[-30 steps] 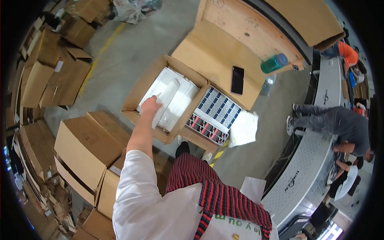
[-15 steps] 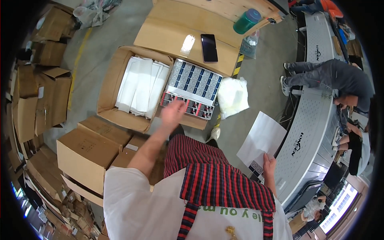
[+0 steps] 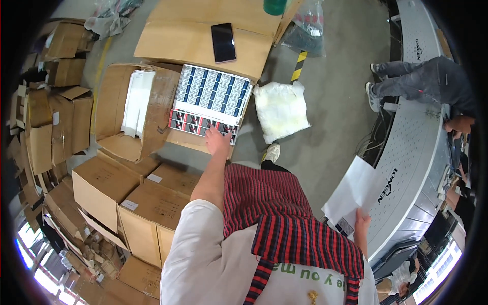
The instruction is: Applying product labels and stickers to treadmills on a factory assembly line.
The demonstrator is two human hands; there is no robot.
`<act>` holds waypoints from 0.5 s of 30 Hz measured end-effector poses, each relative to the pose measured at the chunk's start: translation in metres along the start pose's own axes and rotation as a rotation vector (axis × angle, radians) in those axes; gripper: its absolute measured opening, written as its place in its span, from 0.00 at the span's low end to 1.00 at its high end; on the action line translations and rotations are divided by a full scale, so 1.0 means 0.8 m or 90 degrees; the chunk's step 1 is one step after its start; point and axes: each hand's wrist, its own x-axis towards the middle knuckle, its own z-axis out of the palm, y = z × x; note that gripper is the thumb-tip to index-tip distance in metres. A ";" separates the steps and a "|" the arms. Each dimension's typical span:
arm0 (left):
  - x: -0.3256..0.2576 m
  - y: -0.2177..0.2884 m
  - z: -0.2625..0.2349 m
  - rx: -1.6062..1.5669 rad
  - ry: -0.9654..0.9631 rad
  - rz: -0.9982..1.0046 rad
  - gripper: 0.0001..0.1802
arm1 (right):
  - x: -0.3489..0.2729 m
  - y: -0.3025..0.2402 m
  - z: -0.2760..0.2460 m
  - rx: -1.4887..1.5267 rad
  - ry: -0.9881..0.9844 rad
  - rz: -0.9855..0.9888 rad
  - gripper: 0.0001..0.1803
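Note:
My left hand (image 3: 218,142) reaches down to a row of small red-and-black boxes (image 3: 192,123). Its fingers are apart at the right part of that row, touching or just above the box tops; no box is seen lifted. Behind the row, small white-and-blue boxes (image 3: 212,90) fill the rest of the open carton (image 3: 185,140). On the right, my right hand (image 3: 362,222) is closed on the edge of a white paper sheet (image 3: 354,190), which has dark printed squares at its near end.
Left of the boxes stands an open carton (image 3: 114,109) with white sheets inside. A phone (image 3: 223,42) lies on the cardboard behind. A white padded bag (image 3: 282,112) is to the right, beyond it a conveyor table (image 3: 401,152) with a person (image 3: 432,81). Closed cartons (image 3: 157,203) stand near left.
My left hand has moved along the red-and-black row to its right part. The view has shifted, so boxes and cartons appear further left. My right hand still holds the paper sheet.

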 end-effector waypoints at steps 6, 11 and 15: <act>-0.007 0.052 0.027 0.119 -0.042 -0.113 0.49 | -0.017 0.058 0.002 -0.132 -0.072 0.091 0.15; -0.020 0.039 0.048 0.141 0.015 0.005 0.45 | -0.033 0.024 0.023 -0.052 -0.090 0.102 0.14; -0.016 -0.005 0.049 -0.009 0.093 0.191 0.27 | -0.032 0.019 0.033 -0.119 -0.113 0.099 0.13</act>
